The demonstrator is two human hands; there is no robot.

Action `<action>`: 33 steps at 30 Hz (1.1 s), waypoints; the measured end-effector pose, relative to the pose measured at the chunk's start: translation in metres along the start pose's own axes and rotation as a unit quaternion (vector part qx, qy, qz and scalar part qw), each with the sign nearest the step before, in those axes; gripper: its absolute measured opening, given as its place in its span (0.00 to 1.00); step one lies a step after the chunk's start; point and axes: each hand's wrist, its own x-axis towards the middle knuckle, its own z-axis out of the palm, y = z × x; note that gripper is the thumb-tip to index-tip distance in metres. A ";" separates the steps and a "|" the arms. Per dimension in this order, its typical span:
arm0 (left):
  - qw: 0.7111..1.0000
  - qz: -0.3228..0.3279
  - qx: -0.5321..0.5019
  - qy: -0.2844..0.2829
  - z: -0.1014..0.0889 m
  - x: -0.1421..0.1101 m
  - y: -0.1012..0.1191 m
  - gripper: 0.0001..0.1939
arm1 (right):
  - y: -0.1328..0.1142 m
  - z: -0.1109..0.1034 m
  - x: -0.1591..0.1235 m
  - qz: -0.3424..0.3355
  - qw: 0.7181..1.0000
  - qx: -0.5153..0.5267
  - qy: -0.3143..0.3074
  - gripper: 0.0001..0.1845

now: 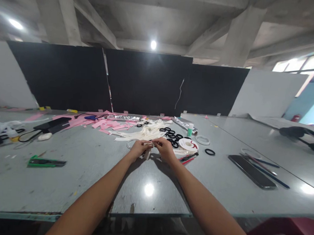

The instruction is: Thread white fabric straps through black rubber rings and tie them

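My left hand (139,149) and my right hand (165,149) meet over the middle of the table, fingertips pinched close together. Between them is a short cream ribbon strip (147,154), its end hanging below the fingers. Part of the strip is hidden behind the fingers. Just left of my left hand lies a pale ring (130,143). Beyond both hands spreads a heap of cream printed ribbon strips (151,130). Several black rings (172,133) lie behind my right hand, beside a white ribbon spool (188,144) and a red and black cutter (189,157).
A green cutter (46,162) lies at the left, with a black case (52,124) behind it. Pink strips (114,124) cover the back. A glue stick (190,129) stands near clear tape (202,139). At the right lie a phone (252,171) and headphones (302,135).
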 end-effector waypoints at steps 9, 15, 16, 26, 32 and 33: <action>0.999 0.030 -0.013 -0.013 0.003 -0.008 0.010 0.22 | -0.002 0.000 0.000 0.025 1.000 0.000 -0.002 0.08; 0.999 0.027 0.014 0.029 0.003 -0.004 0.006 0.20 | -0.007 0.001 0.000 0.068 0.995 0.072 0.033 0.11; 0.999 0.028 0.021 0.038 0.003 -0.003 0.004 0.19 | -0.008 0.001 0.001 0.083 0.990 0.105 0.042 0.13; 0.997 0.053 0.053 -0.021 0.006 -0.009 0.013 0.14 | -0.011 -0.013 0.007 0.194 0.914 0.339 0.110 0.19; 0.991 0.078 0.067 -0.088 0.008 -0.010 0.012 0.14 | -0.008 -0.009 0.006 0.176 0.923 0.310 0.142 0.21; 0.990 0.079 0.066 -0.101 0.009 -0.010 0.012 0.14 | -0.007 -0.008 0.005 0.165 0.931 0.285 0.156 0.21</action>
